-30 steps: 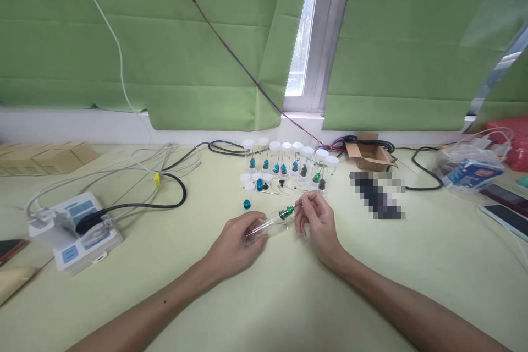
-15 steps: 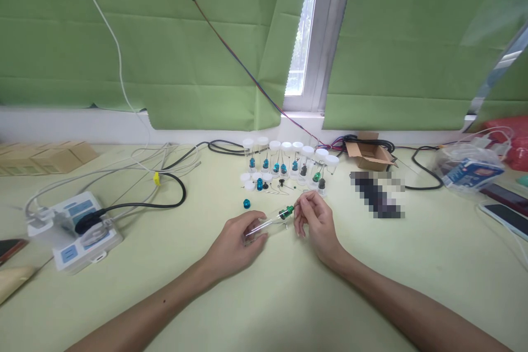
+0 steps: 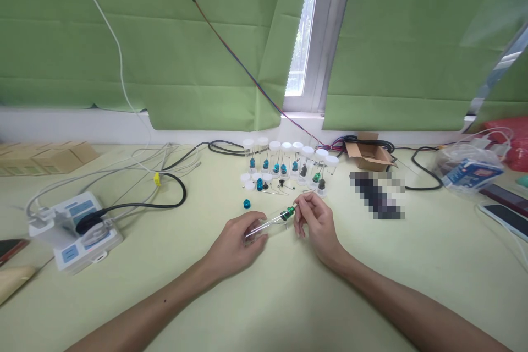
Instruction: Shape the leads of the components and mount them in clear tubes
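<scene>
My left hand (image 3: 238,245) is wrapped around the lower end of a clear plastic tube (image 3: 266,225), which lies tilted up to the right. A shiny green metal part (image 3: 287,213) sits at the tube's far end, and a thin pin shows just below it. Right beside that part, my right hand (image 3: 315,220) has thumb and forefinger pinched together; what they hold is too small to make out. Beyond my hands stands a row of several clear tubes (image 3: 284,160) with white caps, holding blue, green or dark parts. A loose blue part (image 3: 246,203) rests nearer my left hand.
Loose white caps (image 3: 246,178), a blue part (image 3: 259,183) and thin metal rods (image 3: 274,192) lie before the row. An open cardboard box (image 3: 369,157) is behind on the right. On the left sit a power strip (image 3: 88,231) with cables and several small boxes (image 3: 49,158).
Both hands and the clear tube stay in nearly the same place. My right fingertips remain by the green part, with only a very slight shift.
</scene>
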`<state>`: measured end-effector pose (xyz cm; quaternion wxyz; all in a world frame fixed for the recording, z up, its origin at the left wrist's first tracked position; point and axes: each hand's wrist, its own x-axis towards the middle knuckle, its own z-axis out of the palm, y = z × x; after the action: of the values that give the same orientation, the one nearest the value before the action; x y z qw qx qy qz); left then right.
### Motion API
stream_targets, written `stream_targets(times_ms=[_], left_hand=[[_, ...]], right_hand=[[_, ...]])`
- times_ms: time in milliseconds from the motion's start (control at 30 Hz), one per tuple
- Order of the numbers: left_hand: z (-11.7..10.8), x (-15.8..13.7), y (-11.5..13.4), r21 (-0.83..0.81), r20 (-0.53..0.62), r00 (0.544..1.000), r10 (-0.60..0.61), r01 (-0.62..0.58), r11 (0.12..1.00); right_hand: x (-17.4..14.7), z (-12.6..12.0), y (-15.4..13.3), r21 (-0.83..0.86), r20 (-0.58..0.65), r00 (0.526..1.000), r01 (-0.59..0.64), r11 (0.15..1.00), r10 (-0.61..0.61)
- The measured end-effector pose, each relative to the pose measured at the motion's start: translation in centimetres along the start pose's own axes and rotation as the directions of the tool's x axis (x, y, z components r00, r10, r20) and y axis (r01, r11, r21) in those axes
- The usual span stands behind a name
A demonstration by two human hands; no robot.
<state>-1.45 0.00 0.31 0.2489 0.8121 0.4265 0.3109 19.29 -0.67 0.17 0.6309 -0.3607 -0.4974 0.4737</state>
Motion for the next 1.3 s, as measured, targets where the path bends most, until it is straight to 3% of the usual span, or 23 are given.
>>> stream_targets(times_ms=[533,867,1300], left_hand=[[0.04,0.05,0.02,-0.009,0.004,1.0,-0.004,0.004,1.0],[0.04,-0.01,-0.08,-0.005,0.005,1.0,-0.004,0.004,1.0],[-0.01,-0.07,0.13,-0.015,0.019,1.0,-0.011,0.011,1.0]], right_hand=[[-0.08,-0.33,0.11,0.132,0.101,0.995,-0.036,0.991,0.023],[0.16,-0.05,0.07,0.168,0.059,0.996,-0.08,0.982,0.071],[0.26,-0.11,-0.2,-0.009,0.065,0.991,-0.121,0.993,0.121]])
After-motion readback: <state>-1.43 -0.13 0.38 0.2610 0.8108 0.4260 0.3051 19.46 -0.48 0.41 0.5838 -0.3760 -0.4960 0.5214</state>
